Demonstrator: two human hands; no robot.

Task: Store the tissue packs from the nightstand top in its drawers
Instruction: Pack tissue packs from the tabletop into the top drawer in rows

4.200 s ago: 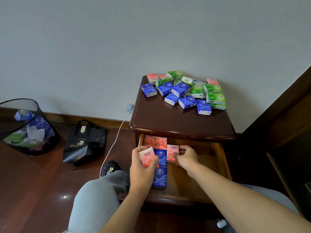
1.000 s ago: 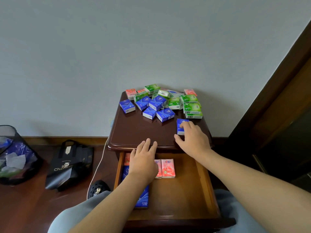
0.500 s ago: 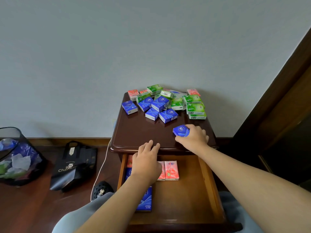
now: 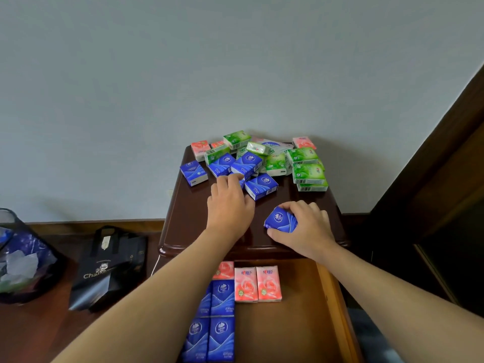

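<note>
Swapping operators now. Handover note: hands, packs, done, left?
Right hand grips a blue pack at the nightstand top's front edge.
Left hand reaches onto another blue pack in the pile; grip not clear.
Done: four blue packs and pink packs lie in rows in the open drawer.
Left: green packs, blue ones and a few pink ones at the back of the top.

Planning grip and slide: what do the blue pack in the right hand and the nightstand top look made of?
Blue pack: glossy plastic film, seemingly soft; the wrapper dents under the right hand. Nightstand top: dark wood, seemingly lacquered; it shows sheen and reflections.
</note>
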